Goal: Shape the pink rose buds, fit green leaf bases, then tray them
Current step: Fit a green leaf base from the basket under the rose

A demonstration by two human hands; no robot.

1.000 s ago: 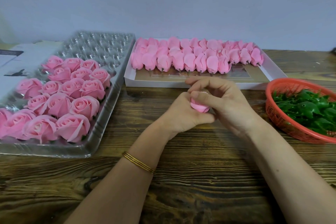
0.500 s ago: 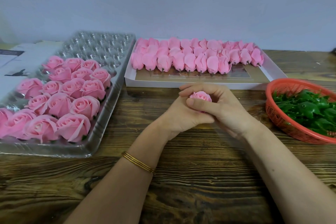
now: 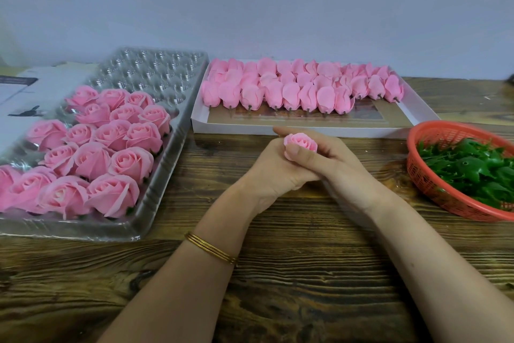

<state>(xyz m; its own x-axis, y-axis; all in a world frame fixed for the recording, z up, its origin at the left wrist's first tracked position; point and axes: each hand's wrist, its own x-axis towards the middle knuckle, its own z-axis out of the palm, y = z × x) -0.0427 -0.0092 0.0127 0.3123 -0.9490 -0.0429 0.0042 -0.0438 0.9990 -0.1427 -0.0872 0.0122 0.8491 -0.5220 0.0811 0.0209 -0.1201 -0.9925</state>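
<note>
The left hand point(image 3: 271, 175) and the right hand point(image 3: 345, 167) are pressed together just above the tabletop point(image 3: 306, 273), both curled around a single pink rose bud point(image 3: 301, 143). Its opened top peeks out above the fingers, and the right thumb lies across its near side. Thin gold bangles point(image 3: 211, 248) circle the left wrist. Just beyond the hands sits a shallow white box point(image 3: 306, 129), where rows of closed pink buds point(image 3: 292, 89) lie on their sides with short dark stems pointing toward the person. To the right, a red mesh basket point(image 3: 425, 181) holds a heap of green leaf bases point(image 3: 470, 167); part of it is cut off by the frame edge. To the left lies a clear plastic tray point(image 3: 155, 70), whose near half is filled with finished roses point(image 3: 111, 153) standing close together, while the far cups are bare. A white printed sheet point(image 3: 47, 84) lies beside the tray's far left corner.
</note>
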